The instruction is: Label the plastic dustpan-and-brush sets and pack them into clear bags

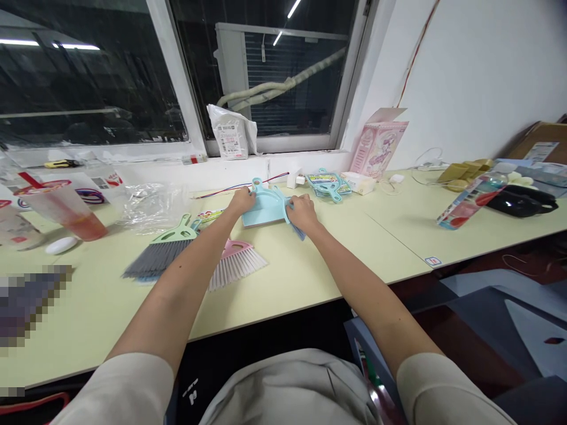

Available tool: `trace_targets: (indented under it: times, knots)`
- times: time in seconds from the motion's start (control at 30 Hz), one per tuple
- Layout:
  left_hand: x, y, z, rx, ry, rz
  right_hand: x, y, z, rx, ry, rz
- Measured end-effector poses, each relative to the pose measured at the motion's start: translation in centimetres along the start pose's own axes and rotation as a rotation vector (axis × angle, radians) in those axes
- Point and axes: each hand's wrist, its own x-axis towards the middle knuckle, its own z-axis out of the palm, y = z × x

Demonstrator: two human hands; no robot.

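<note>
A light blue dustpan [264, 209] lies on the pale yellow table [310, 277] near the window wall. My left hand [241, 200] grips its left edge by the handle end, fingers closed. My right hand [302, 213] is closed on the dustpan's right side, and something blue, seemingly a small brush [297, 230], pokes out under it. A green hand brush with grey bristles [162, 251] and a pink brush with pale bristles [237, 262] lie to the left, under my left forearm.
A red drink in a plastic cup [66, 212] and crumpled clear plastic [150, 203] sit at left. More packaged dustpans [330, 184], a pink box [378, 144], a bottle [465, 203] and a black object [522, 200] lie at right. The table's front edge runs close to me.
</note>
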Motion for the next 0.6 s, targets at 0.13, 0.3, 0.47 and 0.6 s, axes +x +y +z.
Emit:
trace_targets:
  times: [0.13, 0.3, 0.47, 0.6]
  knots:
    - [-1.4, 1.1, -1.9, -0.053, 0.152, 0.007, -0.3, -0.4, -1.8, 0.004, 0.098, -0.049]
    - [-7.4, 3.6, -6.1, -0.660, 0.092, 0.052, -2.1, -4.3, -4.4, -0.050, 0.123, -0.149]
    - [-14.9, 4.2, -7.9, -0.899, -0.071, 0.018, -5.4, -10.6, -4.6, -0.133, -0.039, -0.227]
    - [-16.3, 1.8, -8.1, -0.807, -0.045, -0.080, -7.1, -13.6, -3.5, -0.115, -0.201, -0.308]
